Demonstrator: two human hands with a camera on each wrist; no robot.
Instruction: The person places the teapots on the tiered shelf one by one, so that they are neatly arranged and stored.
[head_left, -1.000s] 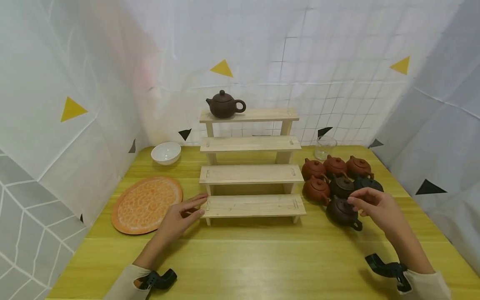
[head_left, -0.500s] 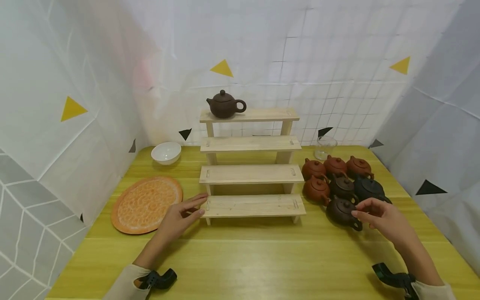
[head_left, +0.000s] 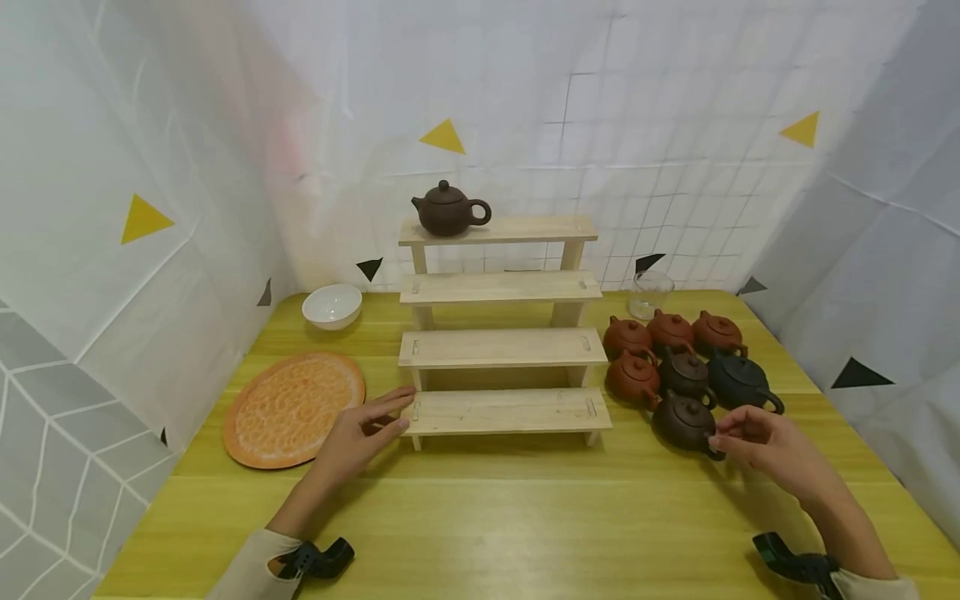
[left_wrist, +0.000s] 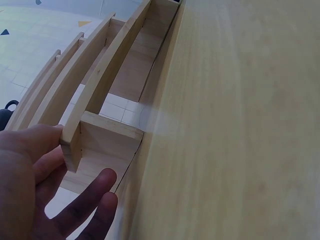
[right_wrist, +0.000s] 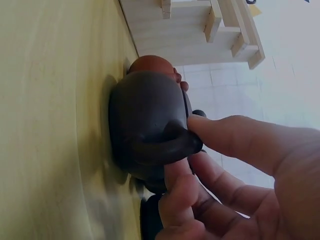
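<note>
My left hand [head_left: 354, 443] holds the left end of the lowest board of a stepped wooden display stand [head_left: 510, 412]. In the left wrist view its thumb and a finger are at the board's end, the other fingers stretched out below. At the right, my right hand [head_left: 783, 454] pinches the handle of a dark brown teapot [head_left: 682, 423] that sits on the table. The right wrist view has the thumb on top of the handle [right_wrist: 167, 149] and a finger beneath it. Another dark brown teapot [head_left: 446, 210] stands on the top board's left part.
Behind the pinched teapot crowd several red-brown teapots [head_left: 633, 377], another dark brown teapot [head_left: 684, 373] and a blackish teapot [head_left: 738, 381]. A clear glass cup [head_left: 649, 296] stands at the back right. A white bowl [head_left: 332, 307] and a round orange mat [head_left: 294, 408] lie left of the stand.
My right hand has moved toward me and to the right, from over the front teapot's lid down to its handle, uncovering the blackish teapot. The left hand has stayed on the stand.
</note>
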